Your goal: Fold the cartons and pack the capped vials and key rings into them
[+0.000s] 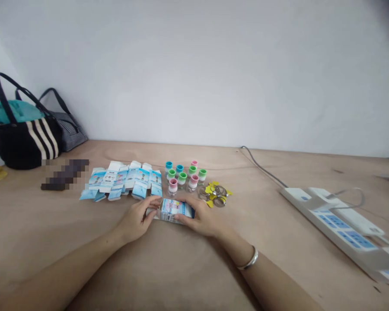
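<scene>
A small blue-and-white cardboard box (171,207) lies on its side between my hands, just above the tabletop or on it. My right hand (202,216) wraps round its right end, thumb along the near edge and fingers over the far side. At the left end, the thumb and fingers of my left hand (139,218) close about the pale end flaps; what is inside the box is hidden. Right behind the box stand several small clear jars with coloured rims, among them a pink-rimmed jar (173,186) and a green-rimmed jar (182,179).
Flattened blue-and-white boxes (136,179) lie in an overlapping row at left. Metal rings with yellow tags (218,193) are heaped right of the jars. A white power strip (327,229) with a grey cable (262,166) runs along the right. Bags (26,138) stand at the far left by the wall.
</scene>
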`<state>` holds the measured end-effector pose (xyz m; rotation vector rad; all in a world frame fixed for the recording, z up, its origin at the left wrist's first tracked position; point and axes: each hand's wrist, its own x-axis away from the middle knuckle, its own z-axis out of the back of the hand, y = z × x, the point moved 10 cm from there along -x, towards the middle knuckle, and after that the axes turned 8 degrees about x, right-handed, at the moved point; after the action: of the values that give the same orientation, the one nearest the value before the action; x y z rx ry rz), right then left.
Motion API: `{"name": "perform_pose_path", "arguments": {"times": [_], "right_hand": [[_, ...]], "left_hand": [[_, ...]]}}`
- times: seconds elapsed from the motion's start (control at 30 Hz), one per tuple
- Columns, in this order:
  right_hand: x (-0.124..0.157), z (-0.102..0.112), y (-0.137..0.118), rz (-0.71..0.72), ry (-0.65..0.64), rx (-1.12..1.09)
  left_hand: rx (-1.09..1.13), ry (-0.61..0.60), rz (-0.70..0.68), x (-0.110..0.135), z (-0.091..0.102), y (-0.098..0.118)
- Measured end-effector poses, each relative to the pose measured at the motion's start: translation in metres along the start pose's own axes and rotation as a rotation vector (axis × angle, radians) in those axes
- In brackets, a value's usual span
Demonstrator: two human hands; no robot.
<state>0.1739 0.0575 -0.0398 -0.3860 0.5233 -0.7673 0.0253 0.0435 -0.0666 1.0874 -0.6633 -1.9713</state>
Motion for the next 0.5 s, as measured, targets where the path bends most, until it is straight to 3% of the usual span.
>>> {"name": "perform_pose_path", "arguments": {"times": [0.3,0.5], "right_hand": [[0.001,-0.005,-0.006,0.060,-0.020,-0.002],[0.000,-0.003,-0.011,0.104,-0.030,0.003]], "left_hand": [[-0.070,-0.057,0.027,-0.004,-0.004,0.000],[-0.183,-0.029,0.035,-0.003,0.005,0.002]]}}
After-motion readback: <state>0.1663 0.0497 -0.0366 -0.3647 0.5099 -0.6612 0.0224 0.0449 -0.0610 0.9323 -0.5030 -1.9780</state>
